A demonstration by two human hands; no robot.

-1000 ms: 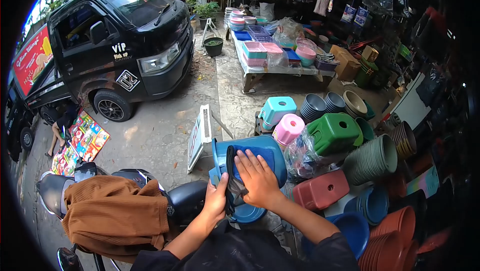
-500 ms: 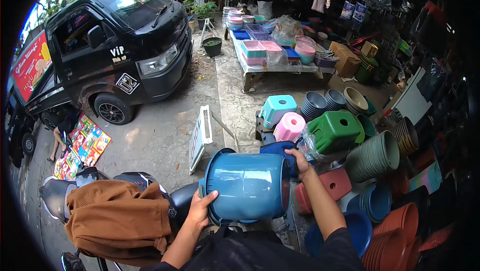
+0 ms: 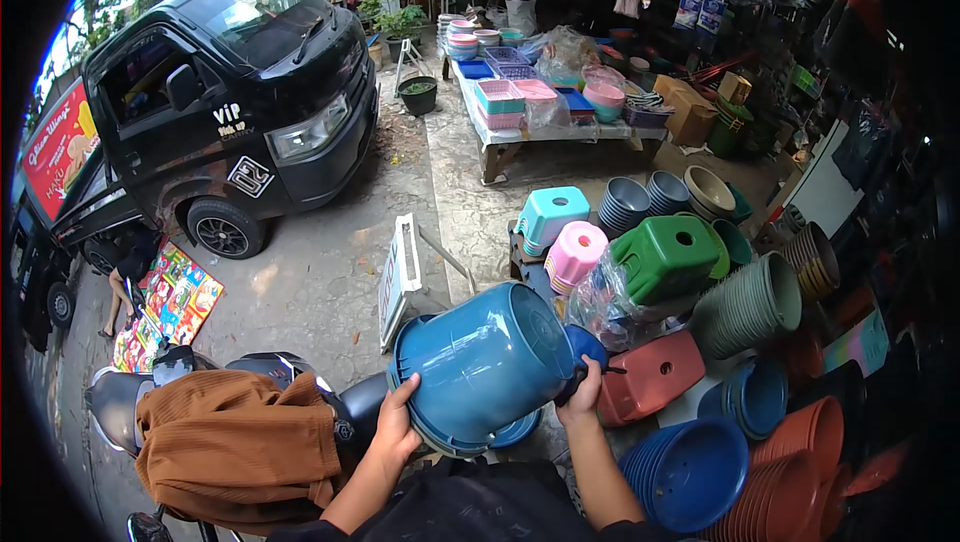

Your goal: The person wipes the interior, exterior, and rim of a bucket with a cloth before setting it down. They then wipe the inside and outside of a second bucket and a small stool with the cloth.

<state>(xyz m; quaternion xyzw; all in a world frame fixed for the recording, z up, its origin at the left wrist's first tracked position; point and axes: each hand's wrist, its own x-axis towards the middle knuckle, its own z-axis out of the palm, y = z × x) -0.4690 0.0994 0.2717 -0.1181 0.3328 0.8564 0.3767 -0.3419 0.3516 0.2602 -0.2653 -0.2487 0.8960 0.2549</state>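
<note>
A large blue plastic bucket [image 3: 480,367] lies tilted in front of me, its base up to the right and its rim to the lower left. My left hand [image 3: 398,420] is closed on the bucket's rim side, thumb on the outer wall. Beside the base, my right hand [image 3: 582,392] is closed on a dark blue cloth [image 3: 585,344], which rests close to or against the bucket. Part of another blue rim [image 3: 518,430] shows beneath the bucket; the rest of it is hidden.
A motorbike seat with a brown cloth [image 3: 235,447] is at my left. To the right stand a red stool [image 3: 655,374], green stool [image 3: 668,260], blue basins [image 3: 690,472] and several bucket stacks. A sign board [image 3: 397,287], black truck [image 3: 235,107] and goods table [image 3: 550,139] are ahead.
The bucket has turned, its base swinging up and toward me. My right hand has moved down and slightly left with the blue cloth. My left hand stays at the rim side.
</note>
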